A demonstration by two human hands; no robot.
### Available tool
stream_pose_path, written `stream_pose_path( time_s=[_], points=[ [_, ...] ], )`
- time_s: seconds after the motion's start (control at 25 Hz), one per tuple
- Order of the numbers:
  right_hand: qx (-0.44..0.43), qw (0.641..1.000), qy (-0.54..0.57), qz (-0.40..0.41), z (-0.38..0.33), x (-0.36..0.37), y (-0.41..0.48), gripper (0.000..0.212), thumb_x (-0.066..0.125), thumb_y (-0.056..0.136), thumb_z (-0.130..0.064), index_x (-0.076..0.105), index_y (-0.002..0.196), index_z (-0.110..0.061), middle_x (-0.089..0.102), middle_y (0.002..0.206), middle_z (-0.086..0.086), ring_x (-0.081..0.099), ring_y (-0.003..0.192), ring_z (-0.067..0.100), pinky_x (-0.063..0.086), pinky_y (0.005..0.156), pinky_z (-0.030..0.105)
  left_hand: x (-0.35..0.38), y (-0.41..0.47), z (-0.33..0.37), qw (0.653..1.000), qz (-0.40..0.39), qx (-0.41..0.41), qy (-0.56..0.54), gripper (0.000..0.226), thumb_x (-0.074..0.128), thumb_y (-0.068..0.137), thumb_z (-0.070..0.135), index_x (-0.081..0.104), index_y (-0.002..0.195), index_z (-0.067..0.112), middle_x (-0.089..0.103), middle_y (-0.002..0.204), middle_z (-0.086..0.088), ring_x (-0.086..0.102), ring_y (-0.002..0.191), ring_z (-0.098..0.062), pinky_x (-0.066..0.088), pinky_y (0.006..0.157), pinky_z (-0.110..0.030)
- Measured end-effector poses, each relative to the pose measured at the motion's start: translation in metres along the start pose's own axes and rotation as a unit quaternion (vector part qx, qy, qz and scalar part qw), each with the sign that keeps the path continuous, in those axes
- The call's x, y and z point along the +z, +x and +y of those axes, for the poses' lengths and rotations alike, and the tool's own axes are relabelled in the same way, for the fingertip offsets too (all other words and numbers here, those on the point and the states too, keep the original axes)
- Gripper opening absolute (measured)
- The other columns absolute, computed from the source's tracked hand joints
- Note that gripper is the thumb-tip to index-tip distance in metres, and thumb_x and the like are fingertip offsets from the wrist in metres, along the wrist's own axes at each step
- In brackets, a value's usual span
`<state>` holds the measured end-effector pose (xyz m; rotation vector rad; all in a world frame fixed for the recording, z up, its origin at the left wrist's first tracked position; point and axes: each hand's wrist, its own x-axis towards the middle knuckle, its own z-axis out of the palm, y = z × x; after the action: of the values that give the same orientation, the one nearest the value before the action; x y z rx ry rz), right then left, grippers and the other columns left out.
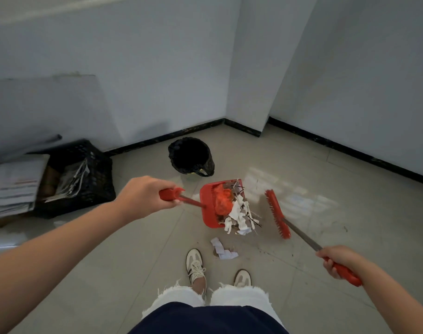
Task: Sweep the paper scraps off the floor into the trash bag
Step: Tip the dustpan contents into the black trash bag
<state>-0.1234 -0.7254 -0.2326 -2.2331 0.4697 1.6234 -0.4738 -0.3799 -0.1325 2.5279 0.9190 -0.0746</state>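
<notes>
My left hand (145,192) grips the red handle of a red dustpan (209,213) that sits on the tiled floor. The pan holds a heap of white paper scraps (239,216), thin twigs and an orange plastic wad (222,200); some scraps spill over its open right edge. My right hand (338,260) holds the red grip of a broom whose red brush head (276,213) hovers just right of the pan. A few loose white scraps (223,250) lie on the floor in front of my left shoe. The bin lined with a black trash bag (191,156) stands open beyond the pan.
A black crate (90,174) with newspapers stands at the left, beside a stack of papers (15,184). White walls with dark skirting form a corner behind the bin. My two shoes (196,265) stand close below the loose scraps.
</notes>
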Motion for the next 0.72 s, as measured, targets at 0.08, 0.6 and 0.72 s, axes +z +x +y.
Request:
stream_pose_path(
  time_s=[0.08, 0.6, 0.72],
  points=[
    [-0.004, 1.000, -0.001, 0.003, -0.001, -0.011, 0.005, 0.024, 0.049, 0.095, -0.005, 0.040, 0.073, -0.007, 0.037, 0.033, 0.003, 0.034, 0.019, 0.011, 0.030, 0.027, 0.012, -0.014, -0.008, 0.011, 0.996, 0.036, -0.058, -0.051, 0.035, 0.067, 0.069, 0.070, 0.072, 0.093, 0.044, 0.066, 0.067, 0.020, 0.060, 0.066, -0.003, 0.048, 0.065, -0.030],
    [-0.071, 0.993, -0.095, -0.004, -0.033, -0.025, 0.002, 0.018, 0.047, 0.093, 0.001, 0.043, 0.077, -0.003, 0.040, 0.033, 0.004, 0.036, 0.019, 0.013, 0.034, 0.028, 0.013, -0.045, -0.082, 0.043, 0.894, 0.235, -0.229, -0.305, 0.012, 0.084, 0.070, 0.032, 0.079, 0.076, 0.022, 0.056, 0.051, 0.008, 0.045, 0.049, -0.004, 0.035, 0.052, -0.017],
    [-0.084, 0.985, -0.148, -0.004, -0.041, -0.018, -0.002, 0.012, 0.051, 0.091, 0.000, 0.045, 0.081, -0.003, 0.042, 0.039, 0.006, 0.038, 0.023, 0.014, 0.034, 0.033, 0.014, -0.031, -0.107, 0.029, 0.838, 0.289, -0.315, -0.340, 0.020, 0.083, 0.072, 0.032, 0.076, 0.073, 0.013, 0.034, 0.042, 0.002, 0.028, 0.037, -0.013, 0.023, 0.036, -0.018]
  ],
)
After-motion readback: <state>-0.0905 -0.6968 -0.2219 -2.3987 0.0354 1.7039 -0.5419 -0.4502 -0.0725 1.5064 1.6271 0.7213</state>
